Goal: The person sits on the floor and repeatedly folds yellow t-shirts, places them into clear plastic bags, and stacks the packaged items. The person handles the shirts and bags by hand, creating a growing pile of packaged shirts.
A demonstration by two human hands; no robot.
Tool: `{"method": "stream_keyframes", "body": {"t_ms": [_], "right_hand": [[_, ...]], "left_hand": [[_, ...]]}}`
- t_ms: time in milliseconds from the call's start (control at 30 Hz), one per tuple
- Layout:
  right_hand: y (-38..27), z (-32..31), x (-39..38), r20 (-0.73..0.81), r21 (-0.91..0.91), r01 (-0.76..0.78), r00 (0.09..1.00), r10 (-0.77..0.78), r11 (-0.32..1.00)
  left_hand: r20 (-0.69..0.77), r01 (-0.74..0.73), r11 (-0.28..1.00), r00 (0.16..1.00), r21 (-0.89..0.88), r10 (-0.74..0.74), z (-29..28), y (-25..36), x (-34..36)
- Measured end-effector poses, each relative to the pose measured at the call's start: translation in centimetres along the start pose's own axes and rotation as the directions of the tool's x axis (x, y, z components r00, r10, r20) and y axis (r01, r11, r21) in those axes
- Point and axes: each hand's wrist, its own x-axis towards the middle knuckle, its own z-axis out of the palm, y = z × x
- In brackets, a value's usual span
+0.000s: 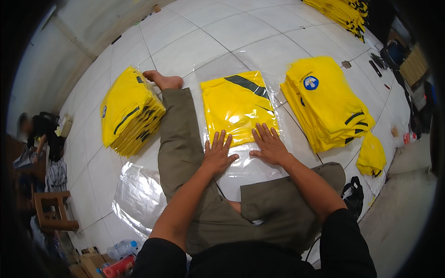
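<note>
A folded yellow shirt [234,109] with a dark diagonal stripe lies flat inside a clear plastic bag [257,157] on the tiles before me. My left hand [219,153] rests on the bag at the shirt's near left corner, fingers spread. At the near right corner my right hand [270,145] lies flat too, its fingers apart. Neither hand grips anything. To the right is a pile of folded yellow shirts [324,102], the top one bearing a round blue emblem. Another stack of yellow shirts [130,113] stands at the left, beside my outstretched leg.
Clear plastic bags [139,197] lie left of my leg. A yellow bundle [371,155] sits by the right pile, and more yellow garments [340,16] lie far right. At the left are a wooden stool [55,211] and a person [41,132]; a water bottle [123,249] is lower left.
</note>
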Motion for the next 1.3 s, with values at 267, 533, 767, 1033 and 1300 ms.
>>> {"method": "stream_keyframes", "body": {"t_ms": [267,533,767,1033,1300], "right_hand": [[0.8,-0.8,0.6,0.066,0.069,-0.188,0.981,0.184,0.98],[3.0,-2.6,1.8,-0.347,0.372,-0.223,0.867,0.358,0.901],[5.4,-6.2,1.3,-0.493,0.516,-0.175,0.74,0.458,0.838],[5.2,-8.1,0.7,-0.454,0.522,-0.139,0.79,0.412,0.842],[5.5,-8.5,0.4,-0.49,0.562,-0.105,0.757,0.432,0.821]], "left_hand": [[-0.015,0.005,0.999,1.0,-0.05,-0.006,0.9,-1.3,-0.2],[-0.295,-0.277,0.959,0.923,-0.06,0.248,-0.7,0.5,-0.4],[-0.192,-0.415,0.909,0.894,-0.022,0.404,-2.6,10.1,8.5],[-0.092,-0.399,0.917,0.913,0.004,0.397,-1.5,11.5,12.2],[0.042,-0.288,0.95,0.955,-0.116,0.295,-3.9,10.9,14.4]]}}
